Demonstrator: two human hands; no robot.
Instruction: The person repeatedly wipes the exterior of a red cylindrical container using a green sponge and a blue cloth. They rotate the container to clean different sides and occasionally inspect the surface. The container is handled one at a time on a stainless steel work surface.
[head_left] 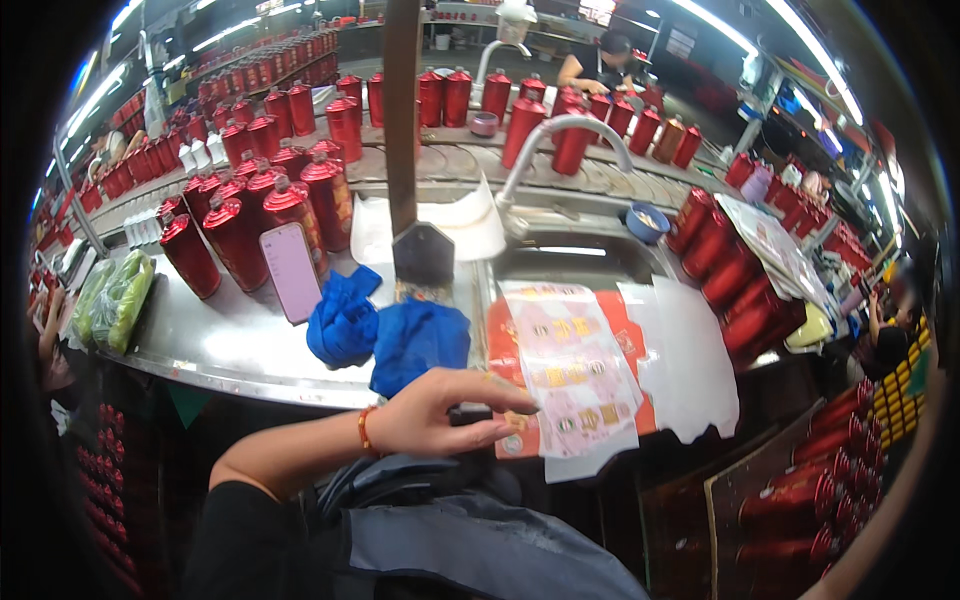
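The left hand (435, 415) reaches across the desk's (230, 340) front edge, its fingers pinching the near left edge of a pink sheet (575, 375). The sheet's long side runs away from the hand. The right hand is not seen.

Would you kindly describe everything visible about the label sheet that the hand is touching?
The label sheet is a pale pink, glossy rectangle, seemingly plastic film or backing paper, printed with rows of small red and gold labels. It lies flat, slightly skewed, on a stack of red-orange sheets at the front edge of the steel counter, just before the sink. Its lower end overhangs the edge. The left hand pinches its left edge with the fingertips. White sheets lie beside it on the right.
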